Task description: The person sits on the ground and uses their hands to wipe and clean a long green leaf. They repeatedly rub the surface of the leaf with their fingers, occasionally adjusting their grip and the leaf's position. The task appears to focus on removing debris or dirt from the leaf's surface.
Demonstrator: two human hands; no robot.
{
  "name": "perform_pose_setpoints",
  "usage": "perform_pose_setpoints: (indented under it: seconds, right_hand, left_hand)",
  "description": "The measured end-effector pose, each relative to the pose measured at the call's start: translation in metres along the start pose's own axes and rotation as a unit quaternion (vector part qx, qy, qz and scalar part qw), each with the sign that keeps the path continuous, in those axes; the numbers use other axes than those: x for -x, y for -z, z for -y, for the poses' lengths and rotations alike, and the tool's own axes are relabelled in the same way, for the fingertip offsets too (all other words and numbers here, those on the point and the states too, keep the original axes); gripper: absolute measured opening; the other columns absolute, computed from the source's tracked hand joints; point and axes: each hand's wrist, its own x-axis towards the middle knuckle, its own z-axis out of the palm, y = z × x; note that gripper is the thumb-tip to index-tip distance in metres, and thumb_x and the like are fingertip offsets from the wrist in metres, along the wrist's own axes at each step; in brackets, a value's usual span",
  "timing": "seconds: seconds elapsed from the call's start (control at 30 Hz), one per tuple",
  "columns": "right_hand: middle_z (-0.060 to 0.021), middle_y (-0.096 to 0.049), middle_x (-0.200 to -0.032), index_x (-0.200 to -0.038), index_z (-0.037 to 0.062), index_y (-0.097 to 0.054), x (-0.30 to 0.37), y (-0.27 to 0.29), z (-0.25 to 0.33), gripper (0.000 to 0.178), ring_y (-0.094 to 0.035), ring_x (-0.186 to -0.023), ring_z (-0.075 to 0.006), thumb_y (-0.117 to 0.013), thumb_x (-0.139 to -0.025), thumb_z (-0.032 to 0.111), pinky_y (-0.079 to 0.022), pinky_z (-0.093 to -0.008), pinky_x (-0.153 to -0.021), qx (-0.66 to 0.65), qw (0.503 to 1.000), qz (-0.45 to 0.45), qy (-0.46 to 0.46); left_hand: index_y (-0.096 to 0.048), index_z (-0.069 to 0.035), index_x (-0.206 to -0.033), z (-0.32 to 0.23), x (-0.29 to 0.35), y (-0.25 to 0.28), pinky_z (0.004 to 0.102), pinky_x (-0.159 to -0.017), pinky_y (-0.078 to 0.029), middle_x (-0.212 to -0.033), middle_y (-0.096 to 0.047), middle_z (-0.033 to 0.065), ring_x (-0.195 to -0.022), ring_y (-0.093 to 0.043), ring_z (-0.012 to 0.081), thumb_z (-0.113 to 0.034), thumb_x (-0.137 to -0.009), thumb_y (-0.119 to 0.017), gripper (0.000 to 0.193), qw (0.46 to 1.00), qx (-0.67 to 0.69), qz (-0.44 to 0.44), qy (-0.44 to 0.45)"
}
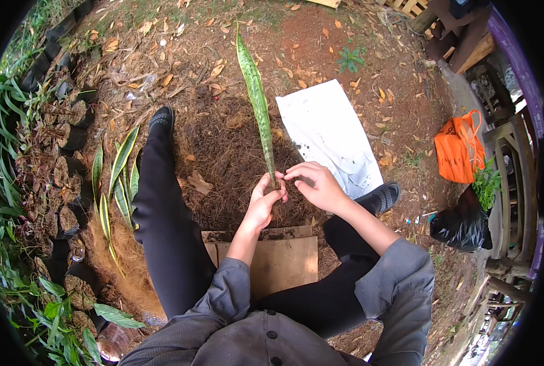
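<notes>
One long green leaf [258, 107] with yellowish edges, base end in the left hand [264, 198]. Left thumb and fingers clamp on that base; leaf runs far from the fingers, long axis near to far, tip leaning a bit left. How steeply it tilts, can't tell.

Right hand [322, 186] sits just right of the base, reaching in from the right. Thumb and index stand apart, no thing seen between them; index tip close by the left fingertips, contact can't be told. Left hand is the nearer one, being on the leaf; right is just beside. Key relation: base lies just left of the right fingertips.

Below the leaf: dark fibrous soil [214, 146]. Wooden board [290, 256] near, between the legs. White sheet [333, 134] to the right of the soil, dark crumbs on it, no readable writing. More leaves [123, 161] at left, beyond the left leg.

Labels: orange bag [456, 160], right, has dark lettering, partly folded away, not copied. Leaf and board: no print seen.
</notes>
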Motion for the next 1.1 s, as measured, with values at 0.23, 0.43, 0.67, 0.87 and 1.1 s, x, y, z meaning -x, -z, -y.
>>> perform_pose_setpoints:
  seconds: [0.23,0.43,0.67,0.87,1.1]
  right_hand:
    - [-0.0058,-0.054,-0.118,-0.108,0.0173,-0.063,0.023,-0.011,0.002,0.037,-0.050,-0.108,-0.0261,-0.057,-0.074,0.005,-0.036,-0.0416,-0.090,0.080,0.996,0.034,-0.011]
    - [-0.0056,-0.043,-0.132,-0.122,0.0214,-0.054,0.035,-0.011,0.021,0.051,-0.039,-0.120,-0.0272,-0.057,-0.073,0.006,-0.031,-0.0461,-0.094,0.076,0.993,0.085,-0.013]
    - [-0.0077,-0.044,-0.131,-0.113,0.0195,-0.060,0.015,-0.011,0.028,0.044,-0.042,-0.120,-0.0267,-0.054,-0.072,0.006,-0.030,-0.0465,-0.094,0.140,0.984,0.101,0.042]
    - [-0.0119,-0.053,-0.114,-0.103,0.0094,-0.059,0.004,-0.027,-0.038,0.030,-0.049,-0.109,-0.0307,-0.051,-0.074,0.005,-0.040,-0.0440,-0.087,0.026,0.998,0.052,-0.036]
    - [-0.0021,-0.059,-0.106,-0.108,0.0152,-0.062,0.014,-0.036,-0.100,0.034,-0.052,-0.105,-0.0212,-0.060,-0.074,0.012,-0.038,-0.0421,-0.087,0.228,0.908,0.347,-0.058]
  left_hand:
    - [-0.045,-0.004,-0.111,-0.005,0.008,-0.006,0.0251,-0.067,-0.043,-0.088,-0.053,0.0028,-0.074,-0.053,0.0104,0.006,-0.080,-0.054,0.034,1.000,-0.029,-0.012,0.001]
    - [-0.047,-0.006,-0.113,-0.024,0.019,-0.011,0.0235,-0.066,-0.045,-0.087,-0.056,0.0025,-0.074,-0.055,0.0094,0.000,-0.081,-0.061,0.035,0.994,-0.105,0.016,0.009]
    - [-0.049,-0.003,-0.111,-0.019,0.021,0.006,0.0254,-0.062,-0.044,-0.081,-0.056,0.0033,-0.070,-0.053,0.0111,-0.014,-0.088,-0.058,0.027,0.998,-0.055,0.025,-0.027]
    - [-0.048,-0.005,-0.096,-0.027,0.036,-0.010,0.0264,-0.054,-0.041,-0.073,-0.047,0.0037,-0.060,-0.050,0.0146,-0.011,-0.090,-0.049,0.008,0.991,0.021,-0.131,0.035]
    - [-0.047,-0.006,-0.092,-0.015,0.027,0.009,0.0278,-0.055,-0.040,-0.071,-0.046,0.0035,-0.062,-0.047,0.0145,-0.005,-0.087,-0.049,0.005,0.974,-0.018,-0.222,-0.045]
